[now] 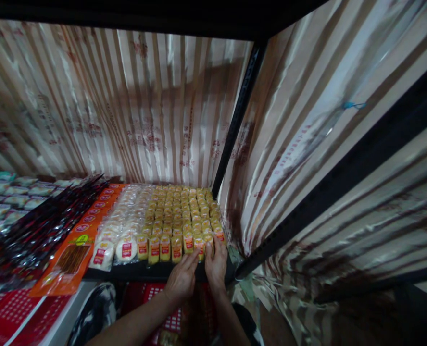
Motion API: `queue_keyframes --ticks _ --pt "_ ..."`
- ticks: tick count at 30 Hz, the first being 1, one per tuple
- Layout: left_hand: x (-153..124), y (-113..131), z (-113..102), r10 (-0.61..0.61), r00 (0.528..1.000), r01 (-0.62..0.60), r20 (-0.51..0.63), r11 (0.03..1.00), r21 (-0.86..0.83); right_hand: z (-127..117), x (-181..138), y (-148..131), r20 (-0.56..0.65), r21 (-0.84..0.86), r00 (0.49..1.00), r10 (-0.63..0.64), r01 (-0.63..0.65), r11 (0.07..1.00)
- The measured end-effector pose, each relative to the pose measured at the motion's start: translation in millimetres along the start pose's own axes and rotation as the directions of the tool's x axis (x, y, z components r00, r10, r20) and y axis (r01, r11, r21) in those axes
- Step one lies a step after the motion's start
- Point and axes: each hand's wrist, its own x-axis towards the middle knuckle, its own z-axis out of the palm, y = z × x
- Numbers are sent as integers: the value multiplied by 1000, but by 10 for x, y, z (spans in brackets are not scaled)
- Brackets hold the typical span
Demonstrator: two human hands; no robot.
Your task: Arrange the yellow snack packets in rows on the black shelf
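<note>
At shelf [152, 272] front edge near right corner, left hand [180, 279] and right hand [216, 265], both loosely open, fingertips touch front-row yellow packets [188, 241] beside white packets [126, 249]; best nudge gently, keeping rows flush

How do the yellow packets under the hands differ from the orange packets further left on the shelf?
The yellow packets are small and stand packed in many tight rows; the orange packets are long, flat and overlap in one line. The left hand and right hand touch the yellow front row; the orange packets lie untouched. Both carry red labels and share the dark shelf.
</note>
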Motion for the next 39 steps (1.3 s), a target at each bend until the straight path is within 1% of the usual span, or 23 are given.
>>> queue_keyframes --ticks 4,9,13,19,22,24,26,28,32,35,39 --pt "-7 -3 14 10 1000 -10 -9 1000 -10 61 -24 19 -38 15 999 4 -3 1000" --pt "-3 -30 26 -6 1000 7 -16 999 35 93 -54 -34 -3 94 999 40 -40 995" --pt "-7 -55 65 -2 999 4 -35 998 63 106 -60 -76 1 124 996 91 -91 988" --pt "-16 -68 63 73 992 -52 -105 981 185 118 -60 -77 6 72 993 116 -116 991" --pt "-31 -87 73 131 983 -97 -131 965 243 98 -74 -96 -22 95 992 122 -119 988" --pt "-31 -100 86 169 970 -115 -176 952 283 83 -87 -113 -25 120 993 114 -110 987" --pt "-11 -109 97 202 948 -111 -248 935 337 72 -99 -128 -13 134 994 108 -106 985" --pt "30 -113 104 246 923 -116 -295 911 397 62 -107 -139 -14 141 994 105 -102 985" --pt "142 -111 109 334 895 -162 -297 862 481 37 -111 -139 -70 180 992 103 -89 980" --pt "205 -117 116 338 893 -157 -298 853 498 25 -104 -130 -82 183 994 67 -51 982" --pt "231 -136 133 293 905 -104 -309 855 508 23 -92 -146 -79 148 996 51 -39 988"
